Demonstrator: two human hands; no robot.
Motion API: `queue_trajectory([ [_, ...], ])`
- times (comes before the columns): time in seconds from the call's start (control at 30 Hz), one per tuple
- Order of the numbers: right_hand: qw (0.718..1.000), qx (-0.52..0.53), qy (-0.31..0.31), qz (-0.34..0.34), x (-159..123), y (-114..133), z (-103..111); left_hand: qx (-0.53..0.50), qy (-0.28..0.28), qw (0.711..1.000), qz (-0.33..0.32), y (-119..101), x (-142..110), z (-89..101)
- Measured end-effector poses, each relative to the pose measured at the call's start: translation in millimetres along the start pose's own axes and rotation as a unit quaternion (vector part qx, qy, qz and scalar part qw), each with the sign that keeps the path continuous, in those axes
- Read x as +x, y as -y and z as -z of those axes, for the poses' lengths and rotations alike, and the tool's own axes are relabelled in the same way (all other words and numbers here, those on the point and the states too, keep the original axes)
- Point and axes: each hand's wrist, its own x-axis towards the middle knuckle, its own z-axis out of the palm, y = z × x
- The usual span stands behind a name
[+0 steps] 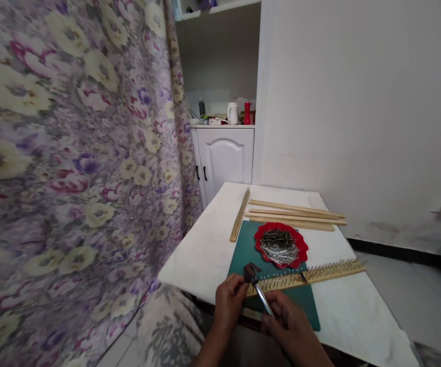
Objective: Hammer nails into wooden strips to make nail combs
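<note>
My right hand (290, 320) is wrapped round the handle of a claw hammer (263, 299), whose dark head is raised over the near end of a wooden strip (315, 278). Several upright nails stand in rows along that strip, which lies across a green mat (239, 255). At the strip's left end, my left hand (228, 298) has thumb and forefinger pinched together beside the hammer head; what they hold is hidden. Behind the strip, a red scalloped dish (259, 230) contains loose nails (279, 247), some dark and some silvery.
Another nail-studded strip (240, 214) lies at the table's left. Several bare wooden strips (293, 220) rest at the back of the white-covered table (201, 255). A floral curtain (90, 178) hangs on the left, with a white cabinet (226, 158) behind and a wall right.
</note>
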Motion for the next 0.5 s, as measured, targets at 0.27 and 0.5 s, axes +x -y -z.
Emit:
queue_trajectory([
  [0.27, 1.000, 0.027, 0.004, 0.009, -3.9, 6.1, 0.1, -0.007, -0.013, 1.000, -0.013, 0.1, -1.4, 0.0],
  [0.5, 0.991, 0.120, -0.051, -0.035, -37.7, -27.1, 21.2, -0.019, -0.003, 1.000, -0.014, -1.4, -3.8, 2.8],
])
